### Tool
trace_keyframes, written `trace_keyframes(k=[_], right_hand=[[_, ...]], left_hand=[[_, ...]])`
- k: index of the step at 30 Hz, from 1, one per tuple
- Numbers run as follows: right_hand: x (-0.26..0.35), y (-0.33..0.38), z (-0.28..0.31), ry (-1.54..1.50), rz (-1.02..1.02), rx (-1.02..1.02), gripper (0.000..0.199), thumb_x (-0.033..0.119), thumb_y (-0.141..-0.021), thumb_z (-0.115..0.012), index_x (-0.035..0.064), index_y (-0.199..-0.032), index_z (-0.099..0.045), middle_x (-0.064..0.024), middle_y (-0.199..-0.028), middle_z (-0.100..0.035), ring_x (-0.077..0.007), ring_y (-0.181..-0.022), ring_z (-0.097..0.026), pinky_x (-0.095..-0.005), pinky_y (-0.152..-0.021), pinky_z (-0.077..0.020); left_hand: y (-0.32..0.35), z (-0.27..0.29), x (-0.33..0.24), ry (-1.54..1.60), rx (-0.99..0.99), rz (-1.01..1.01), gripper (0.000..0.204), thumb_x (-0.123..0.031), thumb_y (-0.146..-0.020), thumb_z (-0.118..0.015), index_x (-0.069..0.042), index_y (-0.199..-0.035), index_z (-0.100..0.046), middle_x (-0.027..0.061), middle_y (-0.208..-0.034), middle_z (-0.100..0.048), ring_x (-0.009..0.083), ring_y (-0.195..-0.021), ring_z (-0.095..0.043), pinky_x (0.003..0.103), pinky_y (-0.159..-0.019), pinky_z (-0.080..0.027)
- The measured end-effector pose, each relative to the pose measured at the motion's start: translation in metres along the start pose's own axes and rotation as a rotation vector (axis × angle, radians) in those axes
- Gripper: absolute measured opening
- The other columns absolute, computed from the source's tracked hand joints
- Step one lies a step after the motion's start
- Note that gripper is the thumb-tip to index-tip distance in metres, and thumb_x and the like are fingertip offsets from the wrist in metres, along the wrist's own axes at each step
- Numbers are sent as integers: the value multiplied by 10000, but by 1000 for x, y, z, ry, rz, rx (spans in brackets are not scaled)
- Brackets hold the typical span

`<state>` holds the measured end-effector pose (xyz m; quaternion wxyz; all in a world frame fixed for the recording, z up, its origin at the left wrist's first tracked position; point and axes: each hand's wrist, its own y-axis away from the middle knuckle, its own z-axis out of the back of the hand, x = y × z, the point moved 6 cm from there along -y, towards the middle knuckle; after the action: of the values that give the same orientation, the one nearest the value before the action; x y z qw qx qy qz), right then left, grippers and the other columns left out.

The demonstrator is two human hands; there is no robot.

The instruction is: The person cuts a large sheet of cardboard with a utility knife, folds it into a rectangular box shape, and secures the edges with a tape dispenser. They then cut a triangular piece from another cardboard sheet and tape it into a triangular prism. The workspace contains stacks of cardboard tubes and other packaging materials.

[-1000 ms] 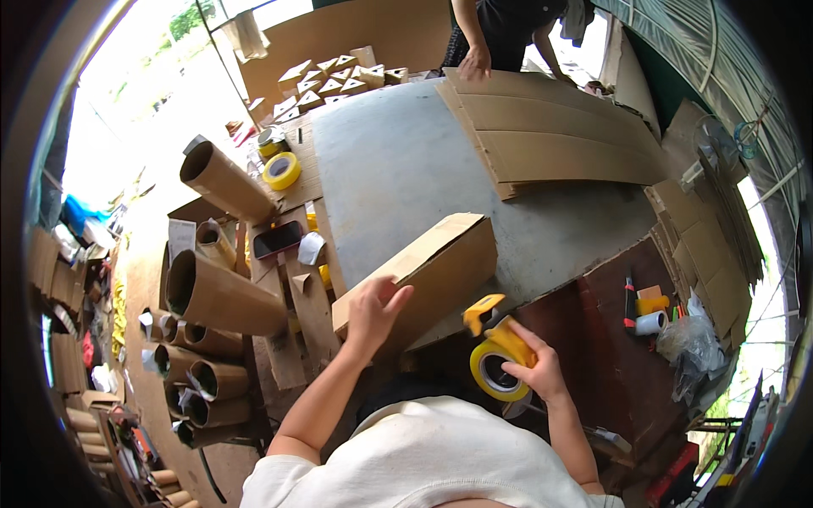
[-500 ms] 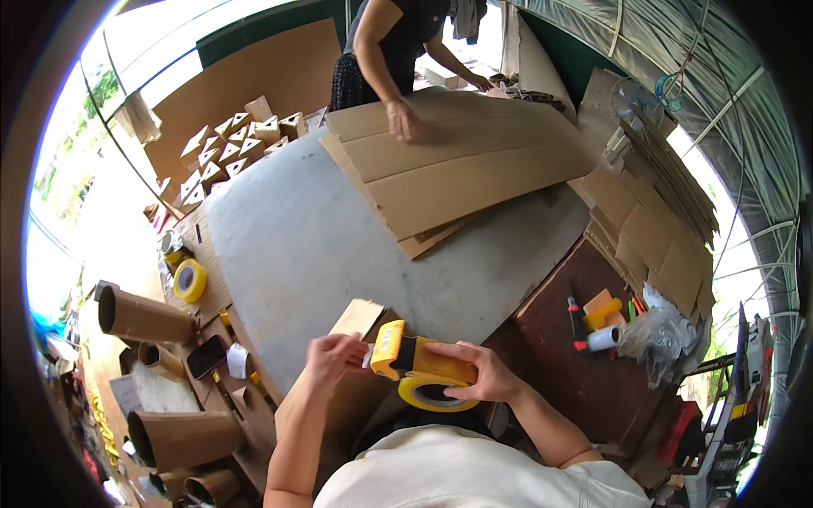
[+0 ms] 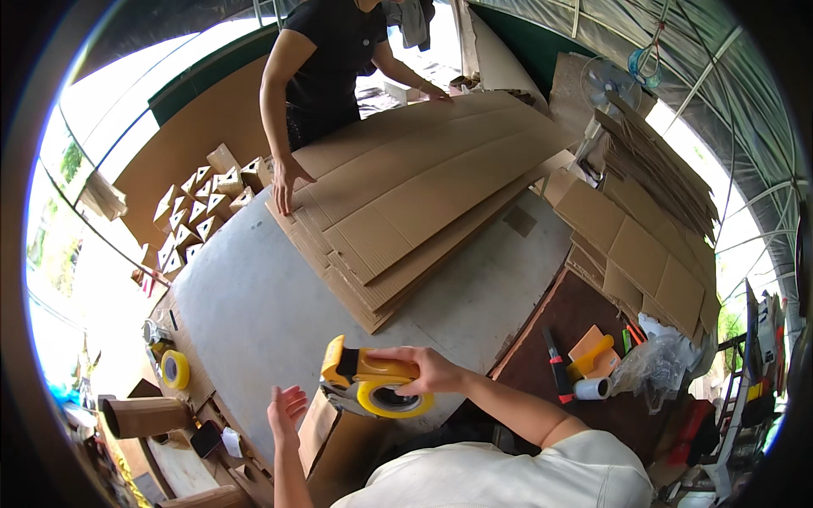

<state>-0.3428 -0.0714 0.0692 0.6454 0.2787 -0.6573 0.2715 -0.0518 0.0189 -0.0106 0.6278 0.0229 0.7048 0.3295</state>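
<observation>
My right hand (image 3: 415, 371) grips a yellow tape dispenser (image 3: 373, 369) loaded with a roll of yellow tape (image 3: 396, 403). Below the dispenser, close to my body, stands a folded brown cardboard piece (image 3: 351, 444), partly hidden by the dispenser and my arms. Just left of it my left hand (image 3: 288, 411) is raised with fingers apart, holding nothing. Across the grey table (image 3: 246, 292) lies a stack of flat cardboard sheets (image 3: 423, 190). A co-worker's hand (image 3: 290, 182) rests on the stack's left end, and the other touches its far edge.
Triangular cardboard tubes (image 3: 199, 207) are piled at the far left. A yellow tape roll (image 3: 175, 370) and a cardboard tube (image 3: 146, 416) sit at the left. At the right are a red-and-black cutter (image 3: 558, 372), a crumpled plastic bag (image 3: 648, 366) and stacked cardboard pieces (image 3: 635, 241).
My left hand has let go near the dispenser's front and moved down-left, opening. The dispenser shifted left in my right hand. The co-worker moved left, and the cardboard sheets came nearer and fanned out.
</observation>
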Motion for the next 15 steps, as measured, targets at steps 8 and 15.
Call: trace_keyframes(k=[8,15], right_hand=[[-8,-78,-26,-142,-68,387,696,-46,-627,-630,91,-1290,-464,-77,-1258,-492,-182,-1143,-463,-307,-1027,-326],[-50,-100,-34,-390,-347,485,721,-9,-614,-623,88,-1303,-435,-62,-1235,-496,-168,-1143,-464,-284,-992,-337]], left_hand=[[19,-41,-44,423,211,191,270,-215,-903,-505,41,-965,-566,89,-811,-613,152,-691,-605,259,-629,-531],[0,-30,-15,547,71,332,111,-107,-876,-539,3,-868,-557,62,-786,-594,126,-672,-594,225,-621,-512]])
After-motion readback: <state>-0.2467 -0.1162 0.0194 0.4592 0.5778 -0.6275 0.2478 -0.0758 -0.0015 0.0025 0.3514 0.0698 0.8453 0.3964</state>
